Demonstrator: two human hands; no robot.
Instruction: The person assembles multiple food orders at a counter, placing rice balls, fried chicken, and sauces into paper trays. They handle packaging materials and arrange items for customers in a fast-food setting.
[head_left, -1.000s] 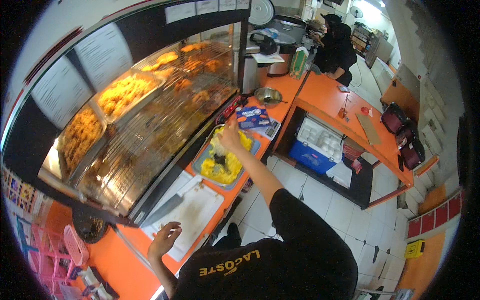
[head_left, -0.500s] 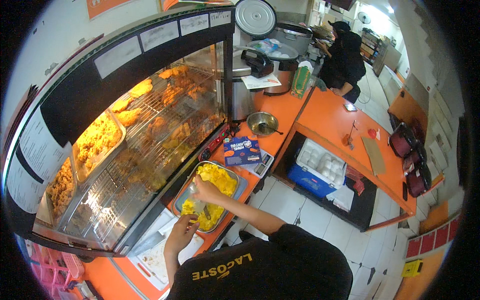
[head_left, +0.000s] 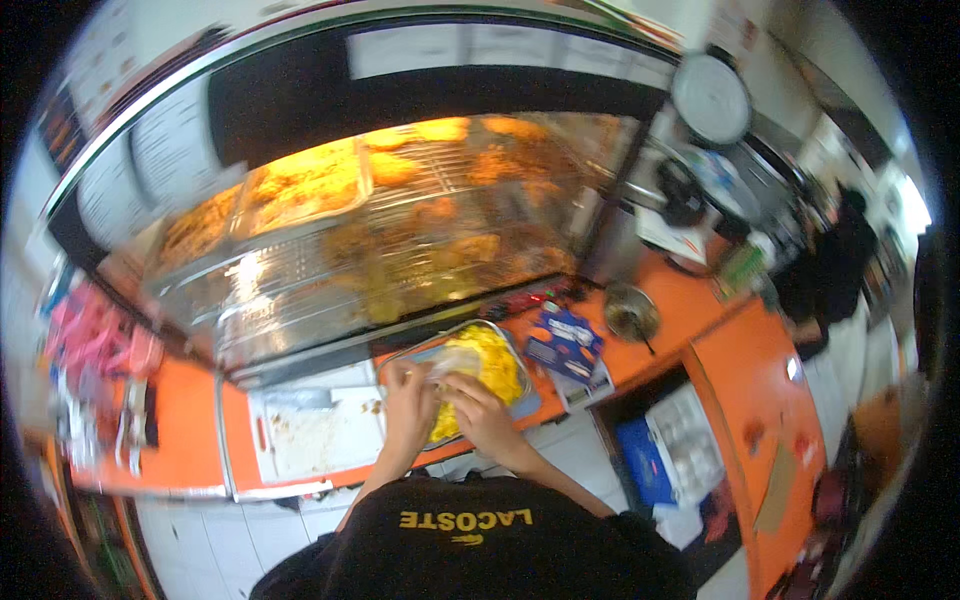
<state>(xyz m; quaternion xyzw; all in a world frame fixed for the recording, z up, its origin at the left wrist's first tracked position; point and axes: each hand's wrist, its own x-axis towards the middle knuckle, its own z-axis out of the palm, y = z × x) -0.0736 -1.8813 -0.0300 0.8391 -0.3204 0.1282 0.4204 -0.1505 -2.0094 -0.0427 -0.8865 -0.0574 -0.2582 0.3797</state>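
- Orange counter runs below a lit display case of fried food, with a co-worker in black at the far right.
- You stand over a metal tray of yellow food on the counter, a clear plastic bag held just above its left part.
- Your left hand has its fingers closed on the bag's left side; your right hand pinches the side nearest you, blur hiding the exact grip.
- Half a second earlier, your left hand hovered at the tray's corner, fingers apart, while your right held the plastic alone; both hands now meet at it, making this two-handed work, the bag steadied from two sides.
- Beside you, a white cutting board bears a knife to the left; a blue box and a scale sit right.
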